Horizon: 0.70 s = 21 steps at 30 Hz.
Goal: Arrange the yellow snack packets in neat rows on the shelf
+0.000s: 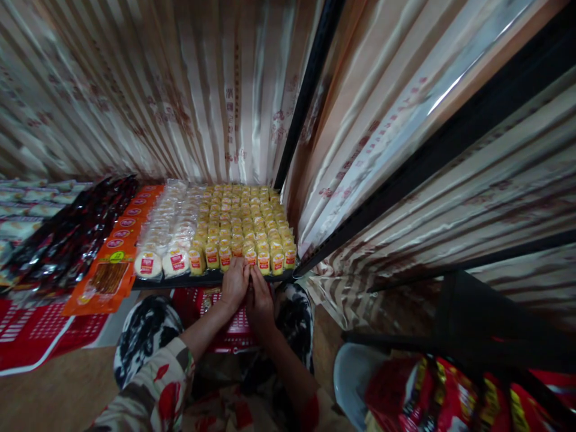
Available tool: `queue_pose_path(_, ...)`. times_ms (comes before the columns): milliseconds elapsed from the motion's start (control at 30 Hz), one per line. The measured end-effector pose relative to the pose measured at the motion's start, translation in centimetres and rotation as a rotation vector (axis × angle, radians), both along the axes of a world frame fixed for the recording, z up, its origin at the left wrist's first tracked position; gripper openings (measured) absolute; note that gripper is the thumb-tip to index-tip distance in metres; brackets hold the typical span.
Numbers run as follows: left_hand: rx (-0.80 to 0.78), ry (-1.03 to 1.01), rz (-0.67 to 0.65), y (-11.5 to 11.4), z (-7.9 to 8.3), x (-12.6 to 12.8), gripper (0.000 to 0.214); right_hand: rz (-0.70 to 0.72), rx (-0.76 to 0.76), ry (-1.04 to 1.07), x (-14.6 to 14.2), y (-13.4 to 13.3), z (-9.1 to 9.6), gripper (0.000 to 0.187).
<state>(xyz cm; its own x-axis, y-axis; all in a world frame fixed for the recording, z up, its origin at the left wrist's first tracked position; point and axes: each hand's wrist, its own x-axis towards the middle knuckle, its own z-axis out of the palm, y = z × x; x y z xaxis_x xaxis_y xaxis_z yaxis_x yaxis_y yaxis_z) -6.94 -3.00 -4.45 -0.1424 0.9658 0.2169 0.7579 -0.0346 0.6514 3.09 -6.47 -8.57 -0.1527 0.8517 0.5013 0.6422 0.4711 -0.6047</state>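
Yellow wrapped packets, red-and-white labels, upright in close rows: located directly ahead of the hands, at the right end of a dark-edged shelf. Left hand and right hand: bare, together, fingertips meeting at the front row; whether they grip a packet cannot be told. White round packets, clear-wrapped, in rows: just left of the hands. Orange packets, overlapping: farther left. Dark glossy packets, heaped: beyond those. Red basket, perforated: below the hands. Pleated curtain, printed: behind the packets, ahead of the hands. Red-and-yellow bags: well apart, to the hands' lower right.
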Motion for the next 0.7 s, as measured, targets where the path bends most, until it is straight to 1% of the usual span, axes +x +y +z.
queue_pose_path(133,0.012,-0.007,-0.008,0.0,0.0,-0.1,0.014,-0.080,0.056,0.024,0.8,-0.6,0.4,0.046)
queue_pose_path(233,0.023,0.010,-0.017,0.0,-0.2,-0.1,0.015,-0.114,0.083,0.016,1.4,-0.8,0.3,0.047)
queue_pose_path(367,0.037,0.014,-0.021,0.0,-0.4,-0.1,0.016,-0.059,0.082,-0.041,1.5,-0.5,-0.4,0.051)
queue_pose_path(467,0.038,0.011,-0.031,-0.1,-0.4,-0.1,0.016,-0.046,0.075,-0.051,1.3,-0.2,-0.6,0.052)
queue_pose_path(700,-0.020,0.029,-0.031,0.1,-0.1,-0.3,0.013,-0.026,0.078,-0.008,1.4,0.2,-0.1,0.051)
